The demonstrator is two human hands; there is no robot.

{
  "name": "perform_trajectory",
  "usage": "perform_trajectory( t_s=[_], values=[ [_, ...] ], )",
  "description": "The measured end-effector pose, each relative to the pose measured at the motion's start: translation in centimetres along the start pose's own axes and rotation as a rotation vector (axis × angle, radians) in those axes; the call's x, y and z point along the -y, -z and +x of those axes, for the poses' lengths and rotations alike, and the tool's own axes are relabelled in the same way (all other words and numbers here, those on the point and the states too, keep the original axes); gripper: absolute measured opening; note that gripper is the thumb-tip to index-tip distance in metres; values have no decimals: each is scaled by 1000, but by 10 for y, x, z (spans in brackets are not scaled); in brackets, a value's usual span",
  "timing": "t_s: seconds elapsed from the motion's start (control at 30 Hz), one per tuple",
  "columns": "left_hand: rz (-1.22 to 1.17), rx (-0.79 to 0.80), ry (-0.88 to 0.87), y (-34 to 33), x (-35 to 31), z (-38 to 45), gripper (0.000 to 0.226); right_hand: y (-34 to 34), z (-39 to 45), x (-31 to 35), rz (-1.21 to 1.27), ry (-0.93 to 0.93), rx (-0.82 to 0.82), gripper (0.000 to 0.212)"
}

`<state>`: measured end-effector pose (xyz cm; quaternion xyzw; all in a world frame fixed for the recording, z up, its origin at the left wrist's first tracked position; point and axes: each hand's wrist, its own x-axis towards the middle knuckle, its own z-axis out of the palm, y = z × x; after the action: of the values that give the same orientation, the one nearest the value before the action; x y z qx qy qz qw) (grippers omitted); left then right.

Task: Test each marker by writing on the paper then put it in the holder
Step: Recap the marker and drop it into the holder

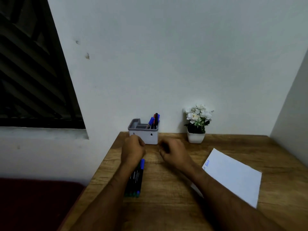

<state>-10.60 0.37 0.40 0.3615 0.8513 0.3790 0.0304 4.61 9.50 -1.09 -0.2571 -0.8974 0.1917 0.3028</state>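
Note:
A grey and white holder (147,137) stands at the table's back edge against the wall, with several blue, red and black markers (154,121) upright in its right compartment. My left hand (133,149) is just in front of the holder's left corner, fingers curled, nothing visible in it. My right hand (174,152) is a little to the right of it, fingers also curled with nothing visible in them. A row of several dark markers (137,179) with blue and green ends lies on the table, partly under my left forearm. White paper (233,175) with a blue scribble lies at the right.
A white pot of white flowers (197,125) stands right of the holder by the wall. The wooden table (166,207) ends at the left beside a dark red surface (33,202). A dark window (33,80) is at the upper left; a wall closes the right side.

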Motion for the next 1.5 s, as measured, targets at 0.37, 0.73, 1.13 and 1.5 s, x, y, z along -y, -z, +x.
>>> perform_trajectory(
  t_s=[0.37, 0.73, 1.13, 1.5],
  values=[
    [380, 8, -131, -5, -16, -59, 10, 13, -42, 13, 41, -32, -4, 24],
    [153, 31, -58, -12, -38, -54, 12, 24, -49, -1, 328, -243, 9, 13],
    [-778, 196, 323, -18, -97, -49, 16, 49, -57, -7, 535, -364, 51, 14],
    [-1093, 316, 524, -43, -117, -53, 22, 76, -57, -23, 467, -407, 33, 34]
  ],
)
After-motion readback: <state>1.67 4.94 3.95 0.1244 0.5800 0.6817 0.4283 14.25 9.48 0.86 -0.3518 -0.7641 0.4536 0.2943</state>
